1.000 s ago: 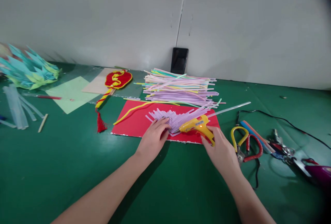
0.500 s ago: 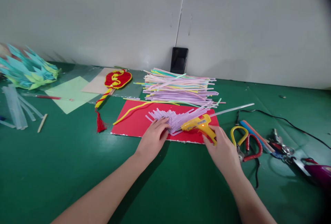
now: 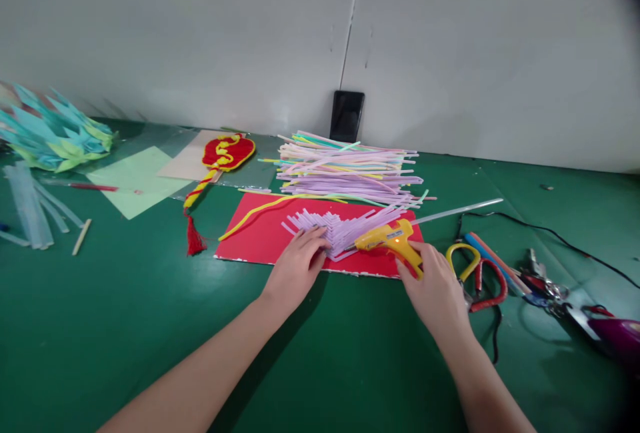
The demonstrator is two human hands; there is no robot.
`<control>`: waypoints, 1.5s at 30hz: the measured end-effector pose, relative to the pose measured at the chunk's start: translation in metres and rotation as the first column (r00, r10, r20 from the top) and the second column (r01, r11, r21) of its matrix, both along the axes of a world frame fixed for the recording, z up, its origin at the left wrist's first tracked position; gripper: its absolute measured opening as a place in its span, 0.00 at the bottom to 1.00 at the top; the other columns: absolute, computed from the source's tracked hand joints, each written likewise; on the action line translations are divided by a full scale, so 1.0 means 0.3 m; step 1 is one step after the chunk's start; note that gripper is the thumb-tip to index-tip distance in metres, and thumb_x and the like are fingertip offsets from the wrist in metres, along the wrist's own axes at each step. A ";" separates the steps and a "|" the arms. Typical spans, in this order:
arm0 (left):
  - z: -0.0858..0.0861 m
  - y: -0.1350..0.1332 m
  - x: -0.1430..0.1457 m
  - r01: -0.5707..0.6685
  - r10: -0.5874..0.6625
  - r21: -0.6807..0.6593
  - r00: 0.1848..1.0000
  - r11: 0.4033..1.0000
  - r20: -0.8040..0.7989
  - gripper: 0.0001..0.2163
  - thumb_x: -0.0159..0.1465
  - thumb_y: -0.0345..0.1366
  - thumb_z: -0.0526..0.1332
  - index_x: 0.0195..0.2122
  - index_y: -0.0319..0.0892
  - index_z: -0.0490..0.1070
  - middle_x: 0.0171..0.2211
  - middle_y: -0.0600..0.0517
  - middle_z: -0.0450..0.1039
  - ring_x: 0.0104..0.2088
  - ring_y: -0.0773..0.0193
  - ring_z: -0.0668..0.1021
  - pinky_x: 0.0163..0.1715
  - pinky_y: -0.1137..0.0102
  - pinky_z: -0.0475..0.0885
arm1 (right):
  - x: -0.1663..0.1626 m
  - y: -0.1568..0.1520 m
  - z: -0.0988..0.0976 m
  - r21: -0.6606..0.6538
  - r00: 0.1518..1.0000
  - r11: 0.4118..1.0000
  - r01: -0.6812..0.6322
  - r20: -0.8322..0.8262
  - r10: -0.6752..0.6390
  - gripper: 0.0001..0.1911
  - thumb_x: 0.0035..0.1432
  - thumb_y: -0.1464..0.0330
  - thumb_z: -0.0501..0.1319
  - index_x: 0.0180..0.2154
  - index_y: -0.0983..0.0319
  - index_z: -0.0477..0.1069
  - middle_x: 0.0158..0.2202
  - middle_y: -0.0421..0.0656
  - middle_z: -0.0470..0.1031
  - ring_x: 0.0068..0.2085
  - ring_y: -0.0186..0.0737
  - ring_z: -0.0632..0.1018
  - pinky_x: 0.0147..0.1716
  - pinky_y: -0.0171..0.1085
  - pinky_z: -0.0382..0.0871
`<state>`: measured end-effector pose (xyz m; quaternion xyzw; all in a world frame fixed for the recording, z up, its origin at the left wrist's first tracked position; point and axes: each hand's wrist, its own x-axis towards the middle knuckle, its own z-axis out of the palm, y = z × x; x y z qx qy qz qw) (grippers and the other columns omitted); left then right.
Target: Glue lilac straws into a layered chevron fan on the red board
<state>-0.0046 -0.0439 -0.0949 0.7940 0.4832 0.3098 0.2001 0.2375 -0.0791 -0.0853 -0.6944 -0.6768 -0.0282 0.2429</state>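
My right hand (image 3: 435,283) is wrapped round the grip of a yellow hot glue gun (image 3: 385,238), its small orange light lit and a clear glue stick (image 3: 460,210) jutting from the back. The nozzle points left, at the lower right strands of a lilac pipe-cleaner piece (image 3: 345,233) laid out in a V-shaped weave. On that piece's lower left side, my left hand (image 3: 300,256) grips it with bent fingers, the fingertips partly hidden. Beneath lies a red board (image 3: 260,236) with a worn white front edge.
Behind the board are a pile of pastel pipe cleaners (image 3: 345,169) and a phone (image 3: 347,116) against the wall. Pliers (image 3: 493,286), scissors (image 3: 585,319) and a black cord (image 3: 540,233) lie right. A red-and-yellow tasselled fan (image 3: 229,153), green paper (image 3: 137,181) and glue sticks (image 3: 30,206) lie left.
My right hand has drawn the glue gun slightly to the right, away from my left hand. My left hand and the lilac piece have stayed in place.
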 end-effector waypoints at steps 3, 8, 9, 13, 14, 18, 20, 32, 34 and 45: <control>-0.001 -0.001 0.000 -0.003 0.003 0.007 1.000 1.000 -0.002 0.08 0.64 0.27 0.53 0.40 0.44 0.68 0.53 0.50 0.69 0.57 0.61 0.68 0.58 0.54 0.62 | 0.007 0.000 -0.003 -0.009 1.000 1.000 0.017 -0.002 -0.017 0.13 0.57 0.63 0.54 0.44 0.60 0.62 0.41 0.48 0.73 0.43 0.48 0.74 0.38 0.42 0.69; -0.004 0.000 0.001 -0.006 0.006 0.010 1.000 1.000 -0.004 0.07 0.64 0.28 0.54 0.40 0.44 0.68 0.53 0.51 0.69 0.57 0.62 0.68 0.59 0.55 0.62 | 0.015 0.003 -0.005 -0.012 1.000 1.000 0.018 -0.017 -0.018 0.13 0.57 0.62 0.54 0.44 0.60 0.62 0.41 0.48 0.73 0.43 0.48 0.73 0.38 0.42 0.69; -0.004 0.000 0.001 -0.005 0.005 0.008 1.000 1.000 -0.003 0.07 0.64 0.28 0.54 0.40 0.45 0.68 0.54 0.51 0.69 0.57 0.62 0.68 0.59 0.56 0.61 | 0.015 0.003 -0.005 -0.010 1.000 1.000 0.022 -0.020 -0.022 0.13 0.57 0.62 0.54 0.44 0.60 0.62 0.40 0.48 0.73 0.43 0.48 0.74 0.39 0.42 0.69; -0.004 0.000 0.000 -0.004 0.004 0.006 1.000 1.000 -0.001 0.07 0.64 0.28 0.54 0.40 0.44 0.68 0.53 0.50 0.69 0.57 0.62 0.68 0.59 0.56 0.61 | 0.016 0.005 -0.003 -0.021 0.998 0.999 0.042 -0.045 -0.043 0.13 0.57 0.62 0.53 0.43 0.60 0.63 0.41 0.49 0.73 0.43 0.49 0.73 0.39 0.43 0.68; -0.003 0.000 0.000 -0.004 0.004 0.007 1.000 1.000 -0.001 0.07 0.64 0.28 0.54 0.40 0.44 0.68 0.53 0.50 0.69 0.57 0.62 0.68 0.59 0.55 0.61 | 0.017 0.005 -0.002 -0.027 0.997 0.999 0.048 -0.052 -0.049 0.13 0.57 0.62 0.54 0.43 0.60 0.63 0.41 0.49 0.73 0.43 0.49 0.73 0.39 0.43 0.68; -0.001 -0.001 0.000 -0.003 0.003 0.010 1.000 1.000 -0.005 0.07 0.64 0.28 0.54 0.40 0.44 0.68 0.53 0.50 0.69 0.57 0.61 0.68 0.58 0.55 0.62 | 0.022 0.006 -0.001 -0.048 0.995 0.996 0.078 -0.063 -0.081 0.14 0.56 0.61 0.54 0.43 0.59 0.63 0.41 0.48 0.73 0.43 0.49 0.73 0.38 0.43 0.68; -0.001 -0.001 0.000 -0.003 0.003 0.013 1.000 1.000 -0.006 0.07 0.64 0.28 0.54 0.40 0.45 0.68 0.53 0.50 0.69 0.57 0.62 0.68 0.58 0.56 0.62 | 0.023 0.006 0.000 -0.055 0.994 0.995 0.089 -0.064 -0.092 0.13 0.56 0.61 0.54 0.43 0.59 0.63 0.40 0.48 0.73 0.44 0.49 0.73 0.37 0.43 0.68; 0.002 -0.001 0.001 -0.006 0.006 0.002 1.000 1.000 -0.003 0.07 0.64 0.28 0.54 0.40 0.44 0.68 0.54 0.50 0.69 0.57 0.61 0.68 0.58 0.55 0.63 | 0.025 0.006 0.006 -0.074 0.989 0.989 0.129 -0.059 -0.134 0.14 0.56 0.60 0.53 0.43 0.59 0.63 0.39 0.47 0.72 0.42 0.48 0.73 0.35 0.41 0.67; 0.002 -0.002 0.001 -0.004 0.004 0.003 1.000 1.000 -0.002 0.07 0.64 0.28 0.53 0.40 0.44 0.68 0.54 0.50 0.69 0.57 0.61 0.68 0.58 0.55 0.63 | 0.026 0.005 0.006 -0.057 0.990 0.990 0.125 -0.050 -0.128 0.14 0.57 0.60 0.53 0.43 0.59 0.63 0.39 0.47 0.72 0.42 0.48 0.73 0.34 0.41 0.67; 0.001 -0.003 -0.001 -0.005 0.005 0.016 1.000 1.000 -0.002 0.07 0.65 0.29 0.53 0.40 0.45 0.68 0.54 0.50 0.69 0.57 0.61 0.68 0.57 0.55 0.63 | 0.030 0.003 0.005 -0.045 0.991 0.993 0.113 -0.069 -0.116 0.14 0.56 0.60 0.53 0.43 0.59 0.63 0.39 0.47 0.72 0.40 0.48 0.73 0.33 0.40 0.67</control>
